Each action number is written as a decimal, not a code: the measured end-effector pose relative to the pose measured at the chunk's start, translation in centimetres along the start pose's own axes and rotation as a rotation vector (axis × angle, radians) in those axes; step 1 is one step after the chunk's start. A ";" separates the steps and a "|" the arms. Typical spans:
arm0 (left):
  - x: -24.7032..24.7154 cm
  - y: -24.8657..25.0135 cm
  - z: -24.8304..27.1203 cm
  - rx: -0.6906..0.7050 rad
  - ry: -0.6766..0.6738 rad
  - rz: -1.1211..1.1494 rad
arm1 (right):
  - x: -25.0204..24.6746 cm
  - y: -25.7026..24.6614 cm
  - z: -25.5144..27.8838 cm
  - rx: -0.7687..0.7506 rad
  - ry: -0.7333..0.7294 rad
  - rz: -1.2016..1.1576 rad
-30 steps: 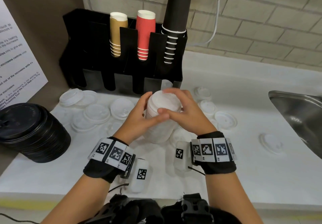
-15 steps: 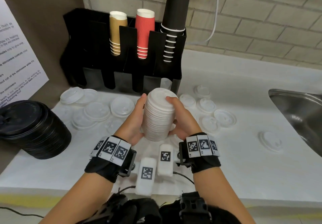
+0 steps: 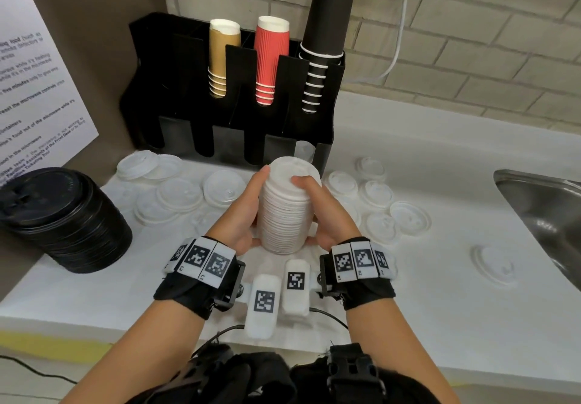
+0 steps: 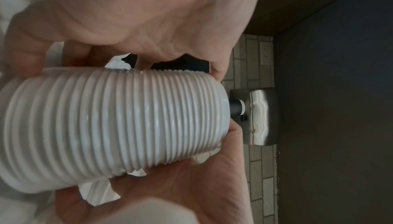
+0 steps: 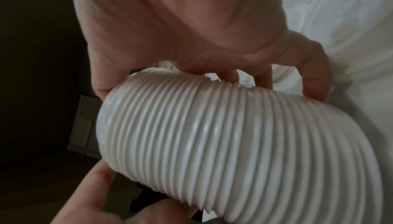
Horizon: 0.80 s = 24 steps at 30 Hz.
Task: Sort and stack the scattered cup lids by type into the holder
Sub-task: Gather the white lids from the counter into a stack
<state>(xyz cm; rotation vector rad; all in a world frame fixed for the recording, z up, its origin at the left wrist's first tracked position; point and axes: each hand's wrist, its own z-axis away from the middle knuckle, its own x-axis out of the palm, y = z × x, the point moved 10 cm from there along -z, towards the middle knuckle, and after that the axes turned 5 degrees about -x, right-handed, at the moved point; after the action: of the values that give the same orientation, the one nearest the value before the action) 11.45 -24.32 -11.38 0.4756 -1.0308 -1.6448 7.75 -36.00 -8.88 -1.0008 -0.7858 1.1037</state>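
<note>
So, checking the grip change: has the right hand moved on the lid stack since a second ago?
Yes. The right hand dropped from the top of the lid stack to its side, away from the black holder.

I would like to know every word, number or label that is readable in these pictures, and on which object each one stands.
"five minutes": bold words on the white notice sheet at the left.
"food out of the microwave": partly cut line lower on the same sheet.
"Front Desk": near the sheet's bottom; its other lines are too blurred or cut off.
Square code markers on the wrist bands carry tiny characters, too small to read.
Cups, lids and the black holder: no text visible.
</note>
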 end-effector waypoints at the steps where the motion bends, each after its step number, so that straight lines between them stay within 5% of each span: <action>1: 0.1 0.1 0.1 0.009 -0.002 -0.002 | 0.0 -0.1 0.1 -0.005 -0.006 0.000; 13: 1.0 3.9 2.5 0.287 -0.101 -0.141 | -0.5 -3.4 -0.4 -0.049 -0.069 -0.014; 18: -0.7 6.1 3.3 0.557 0.059 -0.368 | 1.7 -5.7 -0.6 -0.078 -0.151 0.056; 24: -5.2 8.5 3.9 0.744 0.319 -0.245 | 6.8 -8.0 -0.2 -0.129 -0.270 0.110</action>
<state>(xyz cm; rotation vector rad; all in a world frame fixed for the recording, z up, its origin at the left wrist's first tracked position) 15.18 -18.38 -3.34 1.3537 -1.3575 -1.2815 12.55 -30.54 -1.31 -1.0246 -1.0401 1.3137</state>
